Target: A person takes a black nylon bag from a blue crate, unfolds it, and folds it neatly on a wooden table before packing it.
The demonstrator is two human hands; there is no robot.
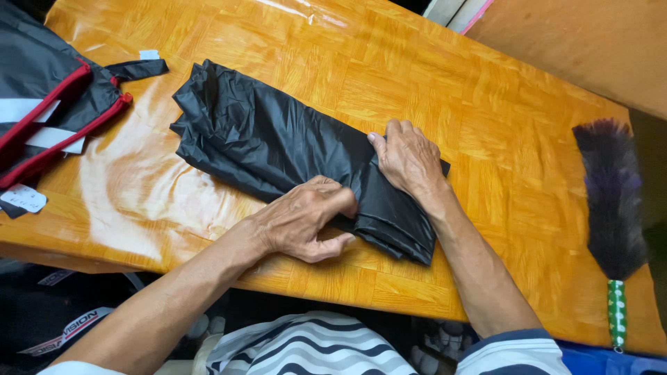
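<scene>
A black, shiny garment (271, 139) lies folded into a long strip across the orange wooden table (431, 83). My left hand (306, 219) pinches the near edge of the fabric close to its lower right end, thumb and fingers closed on the layers. My right hand (406, 158) presses flat on top of the same end, fingers spread over the cloth. The far left end of the strip lies crumpled and loose.
A dark jacket with red zip trim and white stripes (42, 104) lies at the table's left corner, with a paper tag (22, 198) by it. A dark feather duster with a green handle (613, 201) rests along the right side.
</scene>
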